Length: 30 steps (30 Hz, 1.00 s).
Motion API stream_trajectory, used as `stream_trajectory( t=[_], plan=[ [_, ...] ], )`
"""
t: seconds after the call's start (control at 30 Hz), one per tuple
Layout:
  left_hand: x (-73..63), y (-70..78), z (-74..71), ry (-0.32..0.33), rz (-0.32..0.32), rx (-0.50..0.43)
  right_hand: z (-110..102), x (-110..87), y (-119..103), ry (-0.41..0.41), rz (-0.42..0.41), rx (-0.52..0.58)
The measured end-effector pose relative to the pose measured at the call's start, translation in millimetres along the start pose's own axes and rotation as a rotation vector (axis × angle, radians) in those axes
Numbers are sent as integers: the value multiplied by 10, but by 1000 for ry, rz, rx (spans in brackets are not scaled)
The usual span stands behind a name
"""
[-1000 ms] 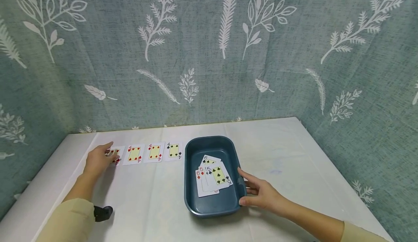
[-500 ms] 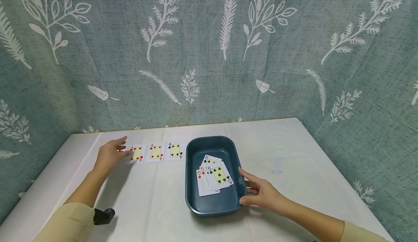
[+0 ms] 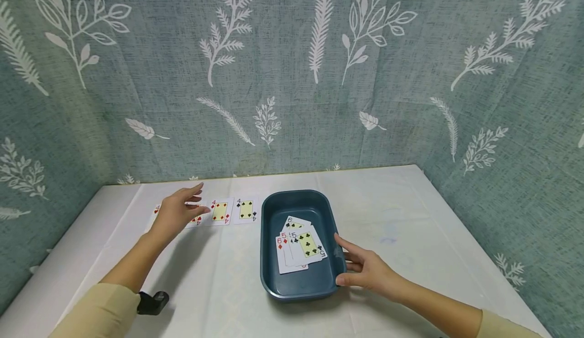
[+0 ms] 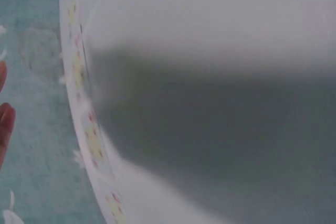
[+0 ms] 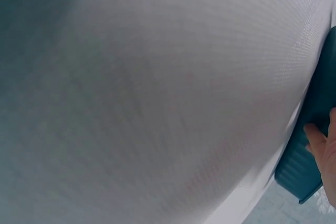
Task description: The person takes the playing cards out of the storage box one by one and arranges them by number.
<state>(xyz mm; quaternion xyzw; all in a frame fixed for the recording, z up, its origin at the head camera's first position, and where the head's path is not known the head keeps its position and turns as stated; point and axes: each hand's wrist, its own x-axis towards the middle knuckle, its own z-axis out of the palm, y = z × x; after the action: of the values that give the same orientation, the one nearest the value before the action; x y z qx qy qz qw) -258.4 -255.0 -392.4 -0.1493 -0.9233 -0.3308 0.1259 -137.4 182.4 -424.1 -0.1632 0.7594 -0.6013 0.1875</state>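
Observation:
In the head view, my left hand (image 3: 181, 209) hovers over the left part of a row of playing cards, fingers loosely extended and holding nothing. It partly hides a four of hearts (image 3: 196, 220) and the leftmost card (image 3: 155, 212). Just right of its fingertips lies a four of diamonds (image 3: 220, 211), then a black four (image 3: 246, 210). My right hand (image 3: 370, 273) holds the right side of a dark blue tray (image 3: 301, 293), thumb at the rim near the front corner. Inside the tray is a loose pile of playing cards (image 3: 301, 249). The right wrist view shows the hand against the tray's outer wall (image 5: 300, 174).
A white cloth (image 3: 228, 277) covers the table, which ends at a patterned green curtain (image 3: 292, 140) behind and at both sides. A black wrist device (image 3: 152, 303) sticks out at the left sleeve. The left wrist view shows the cards (image 4: 94, 142) blurred.
My left hand has moved right along the row, from the leftmost card to the four of hearts, uncovering part of the leftmost card. The right hand, tray and cards have stayed put.

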Motion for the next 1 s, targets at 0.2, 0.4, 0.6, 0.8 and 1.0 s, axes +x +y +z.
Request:
stream_trajectory(
  t=[0.2,0.4,0.6,0.8,1.0],
  plan=[
    [53,195,105,23,85,-61,-12,12,4,2,-13,-1],
    [68,398,192,20,175,-90,-13,20,22,-4,-39,5],
    [10,574,239,-5,243,-112,14,40,47,-21,-45,24],
    [-25,768,351,-43,311,-123,17,32,48,-14,-34,30],
    [-60,981,483,-144,300,-151,4,14,44,-6,-19,21]
  ],
)
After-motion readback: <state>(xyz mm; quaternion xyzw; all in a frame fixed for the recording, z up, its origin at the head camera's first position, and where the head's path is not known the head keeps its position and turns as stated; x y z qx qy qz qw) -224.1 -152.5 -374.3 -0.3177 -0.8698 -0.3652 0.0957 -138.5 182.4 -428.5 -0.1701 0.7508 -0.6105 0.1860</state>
